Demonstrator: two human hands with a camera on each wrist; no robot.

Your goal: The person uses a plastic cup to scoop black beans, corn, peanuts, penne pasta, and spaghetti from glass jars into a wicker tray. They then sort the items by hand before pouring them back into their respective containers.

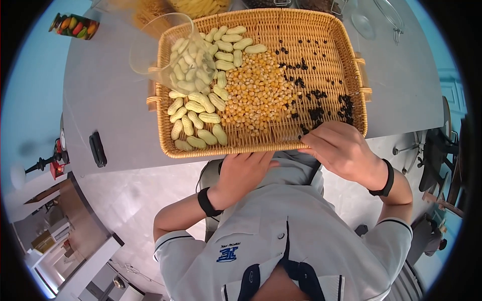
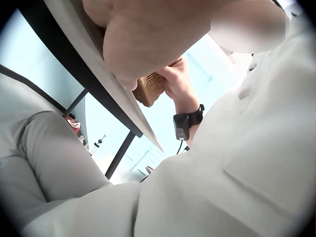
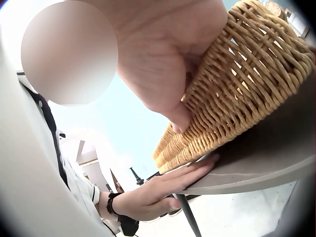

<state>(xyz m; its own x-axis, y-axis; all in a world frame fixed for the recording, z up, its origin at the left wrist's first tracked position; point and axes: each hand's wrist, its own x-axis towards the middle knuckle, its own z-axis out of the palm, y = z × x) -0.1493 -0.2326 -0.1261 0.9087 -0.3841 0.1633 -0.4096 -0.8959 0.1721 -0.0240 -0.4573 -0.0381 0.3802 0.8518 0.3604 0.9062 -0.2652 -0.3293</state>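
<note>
A wicker basket (image 1: 281, 17) stands on the grey table, holding peanuts (image 1: 198, 103) at its left, corn kernels (image 1: 256, 93) in the middle and scattered black beans (image 1: 316, 113) at its right. At the near right rim, my right hand (image 1: 339, 150) grips the basket; its thumb (image 3: 180, 121) lies against the woven outer wall while the other fingers reach over the rim, their tips partly hidden. My left hand (image 1: 246, 173) rests on the table edge by the basket's near side, fingers straight, fingertips hidden below the rim in the head view.
A clear plastic container (image 1: 145, 50) overlaps the basket's far left corner, with peanuts showing through it. Jars stand along the far edge, beside a glass lid (image 1: 362, 25). At left are a jar of colourful pieces (image 1: 75, 26) and a black object (image 1: 98, 149) on the table (image 1: 115, 100).
</note>
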